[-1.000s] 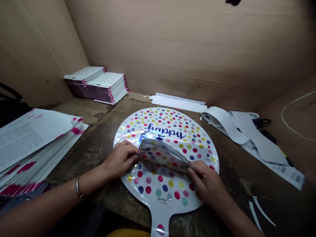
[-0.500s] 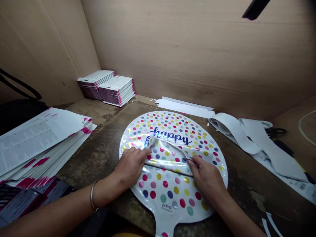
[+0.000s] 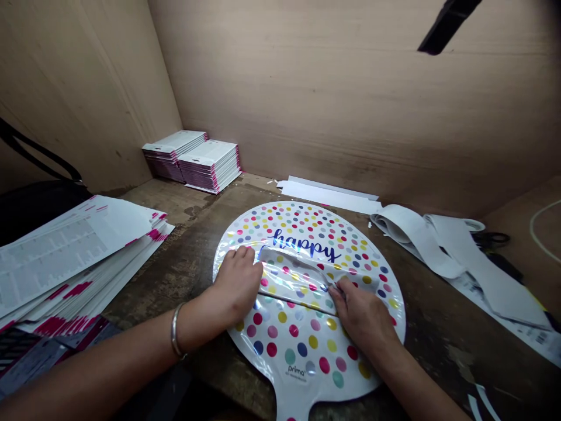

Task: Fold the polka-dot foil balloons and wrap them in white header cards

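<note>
A flat white foil balloon (image 3: 302,351) with coloured dots and the blue word "happy" lies on the worktop, its narrow neck towards me. A raised fold runs across its middle and hides part of the print below that word. At the fold's left end my left hand (image 3: 239,280), with a metal bangle on the wrist, is closed on the foil, its fingers curled. My right hand (image 3: 359,310) pinches the fold's right end between thumb and forefinger.
Two stacks of white and pink cards (image 3: 210,164) stand against the back panel. At left is a fanned pile of printed sheets (image 3: 87,251). Curled white label strips (image 3: 451,251) lie right, near black scissors (image 3: 493,238). White paper strips (image 3: 331,194) rest behind the balloon.
My left hand has rolled over, its fingers now further forward on the balloon. The fold has flattened a little at its left end. My right hand has shifted slightly left, still pinching.
</note>
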